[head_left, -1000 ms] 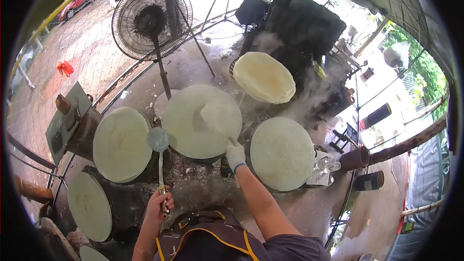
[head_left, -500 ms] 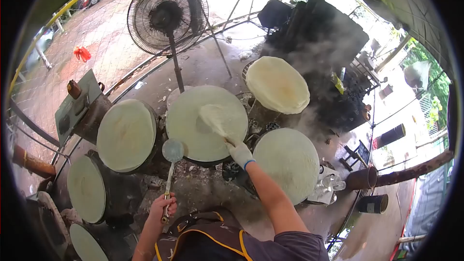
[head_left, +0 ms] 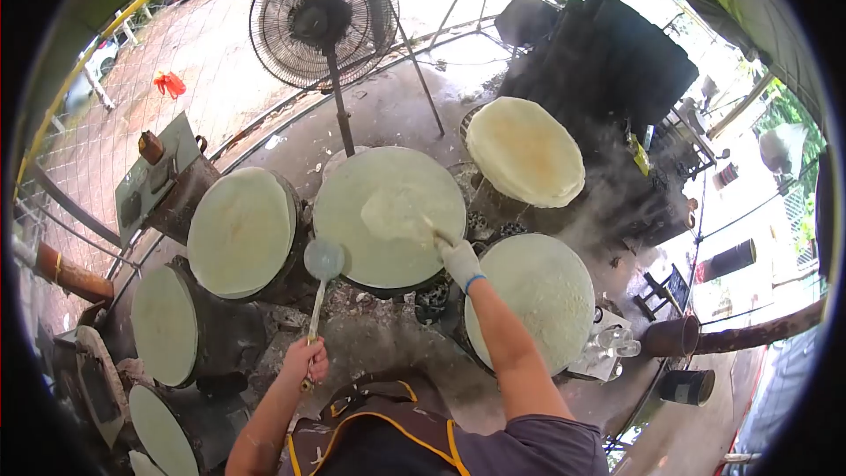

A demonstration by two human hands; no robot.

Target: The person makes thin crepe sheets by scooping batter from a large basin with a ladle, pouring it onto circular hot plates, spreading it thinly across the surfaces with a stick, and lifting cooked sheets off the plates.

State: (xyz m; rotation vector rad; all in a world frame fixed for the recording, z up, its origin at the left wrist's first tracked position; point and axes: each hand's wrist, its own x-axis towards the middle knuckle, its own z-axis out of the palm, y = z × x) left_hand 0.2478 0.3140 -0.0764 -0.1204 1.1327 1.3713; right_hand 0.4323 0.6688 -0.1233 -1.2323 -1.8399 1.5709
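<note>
My left hand (head_left: 304, 361) is closed around the handle of a ladle (head_left: 323, 259), whose round bowl hangs at the front left edge of the middle griddle (head_left: 352, 181). On my right hand (head_left: 460, 263) is a pale glove, and its fingers grip the short handle of a pale fan-shaped brush (head_left: 397, 213). The brush's wide end lies on the griddle's surface; its outline is blurred, so I cannot tell it cleanly from the batter beneath. A thin pale-green layer covers this griddle. Close to my right forearm is another coated griddle (head_left: 536, 295).
A stack of thin round pancakes (head_left: 525, 150) sits at the back right. More round griddles (head_left: 241, 231) with pale sheets curve down the left side. Behind stand a floor fan (head_left: 322, 22) and a sooty black block (head_left: 608, 57) with smoke. Glass jars (head_left: 612, 342) are at the right.
The view has shifted, so the surroundings sit slightly further right. The brush has turned on the middle griddle and now lies flatter across it. Both hands keep their holds.
</note>
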